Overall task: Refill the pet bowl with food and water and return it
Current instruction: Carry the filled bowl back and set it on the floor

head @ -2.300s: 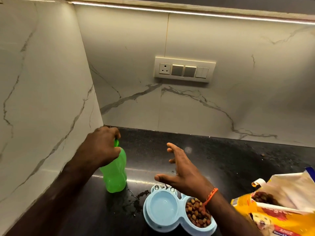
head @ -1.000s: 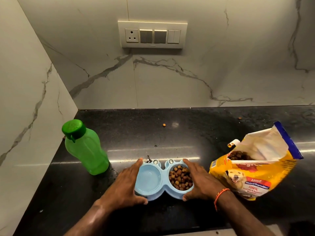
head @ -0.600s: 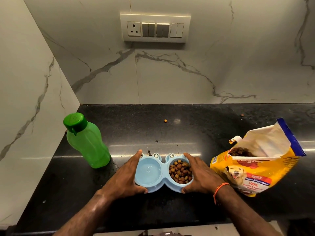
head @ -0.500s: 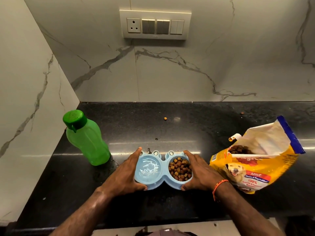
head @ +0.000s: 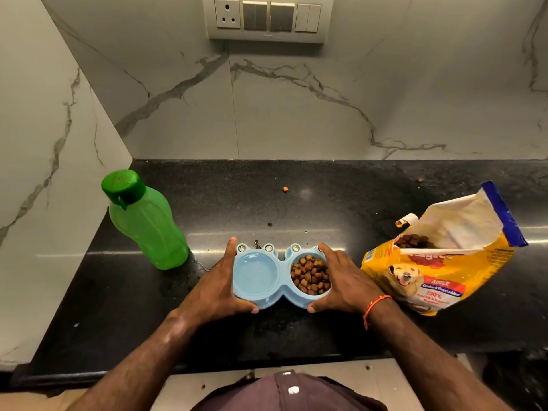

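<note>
A light blue double pet bowl (head: pixel 281 295) is at the middle of the black counter (head: pixel 296 203). Its left cup (head: pixel 255 274) holds water and its right cup holds brown kibble (head: pixel 311 275). My left hand (head: pixel 218 289) grips the bowl's left end, thumb under the front rim. My right hand (head: pixel 344 284), with an orange thread at the wrist, grips the right end. Whether the bowl rests on the counter or is just lifted I cannot tell.
A capped green bottle (head: pixel 143 221) stands left of the bowl by the marble side wall. An open yellow dog-food bag (head: pixel 444 259) leans at the right. Water is spilled on the counter near the bottle's base, and stray kibble (head: pixel 285 188) lies further back. A switch panel (head: pixel 268 17) is on the back wall.
My left hand let go of the green bottle and both hands closed on the ends of the bowl. The bowl has come slightly toward me, and the water in it rippled, then settled.
</note>
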The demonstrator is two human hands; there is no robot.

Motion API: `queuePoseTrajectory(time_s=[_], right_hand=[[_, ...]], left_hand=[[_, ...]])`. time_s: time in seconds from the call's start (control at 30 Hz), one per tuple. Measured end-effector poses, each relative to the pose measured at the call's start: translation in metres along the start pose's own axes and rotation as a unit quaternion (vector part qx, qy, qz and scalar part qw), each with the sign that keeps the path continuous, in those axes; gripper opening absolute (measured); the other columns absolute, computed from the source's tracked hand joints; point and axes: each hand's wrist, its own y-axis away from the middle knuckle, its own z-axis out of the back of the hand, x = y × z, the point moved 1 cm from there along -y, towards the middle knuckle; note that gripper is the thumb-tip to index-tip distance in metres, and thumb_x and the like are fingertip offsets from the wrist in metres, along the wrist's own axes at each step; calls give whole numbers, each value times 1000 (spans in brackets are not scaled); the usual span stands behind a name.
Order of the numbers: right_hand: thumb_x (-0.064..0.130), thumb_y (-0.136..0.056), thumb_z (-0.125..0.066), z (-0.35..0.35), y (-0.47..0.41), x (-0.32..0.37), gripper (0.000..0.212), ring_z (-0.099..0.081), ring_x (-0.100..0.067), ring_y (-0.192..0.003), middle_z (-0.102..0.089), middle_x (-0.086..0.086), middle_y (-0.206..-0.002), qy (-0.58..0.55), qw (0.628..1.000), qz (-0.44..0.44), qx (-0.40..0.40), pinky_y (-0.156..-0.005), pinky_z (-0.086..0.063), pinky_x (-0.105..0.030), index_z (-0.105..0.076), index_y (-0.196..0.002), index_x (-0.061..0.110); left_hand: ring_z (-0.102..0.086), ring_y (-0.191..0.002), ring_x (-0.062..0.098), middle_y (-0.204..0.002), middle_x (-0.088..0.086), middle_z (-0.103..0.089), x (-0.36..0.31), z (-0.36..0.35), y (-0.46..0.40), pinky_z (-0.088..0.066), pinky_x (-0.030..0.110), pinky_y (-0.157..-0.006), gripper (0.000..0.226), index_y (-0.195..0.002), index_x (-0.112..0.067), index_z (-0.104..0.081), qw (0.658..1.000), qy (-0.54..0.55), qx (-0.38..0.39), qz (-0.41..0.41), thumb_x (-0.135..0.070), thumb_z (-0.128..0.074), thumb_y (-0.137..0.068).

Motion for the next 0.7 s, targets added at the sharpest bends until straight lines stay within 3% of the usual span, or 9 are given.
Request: queuePoseTrajectory(time_s=[0.13,0.33,0.43,0.57,0.7], right_hand=[[66,-51,-90,-2,4,-3,141,-38,-23,-142,-33,-4,-157,-22,999,13,-30,-116,-39,-37,-7,-160,33],[63,-54,-90,-6,10,-5,134,-40,-21,-140,-33,-2,-155,-71,995,36,-55,-117,-39,-40,-10,-159,36],[60,-55,-90,-5,13,-2,132,-42,-19,-139,-32,0,-154,-90,993,47,-66,-116,-41,-40,-9,-157,39],[52,-58,-93,4,19,3,130,-43,-14,-136,-30,2,-153,-114,987,71,-83,-114,-42,-33,-11,-158,38],[50,-57,-94,20,24,8,129,-41,-13,-137,-29,3,-152,-118,984,101,-91,-115,-42,-35,-12,-156,38]], left_hand=[[-38,-149,23,-168,0,-30,2,2,-1,-33,30,-115,164,-157,-31,28,1000,3,-6,7,-56,-94,-51],[-37,-150,20,-166,0,-32,3,4,3,-25,19,-112,160,-159,-26,26,999,27,-18,-2,-45,-97,-57],[-41,-147,18,-163,-2,-38,2,8,7,-28,21,-112,160,-159,-33,25,999,30,-35,-12,-50,-96,-54],[-49,-138,11,-149,-21,-43,-1,20,15,-35,21,-107,159,-159,-34,24,997,33,-56,-35,-49,-95,-55],[-48,-137,8,-154,-17,-43,-16,33,30,-38,28,-113,160,-158,-36,26,995,27,-84,-44,-54,-93,-53]])
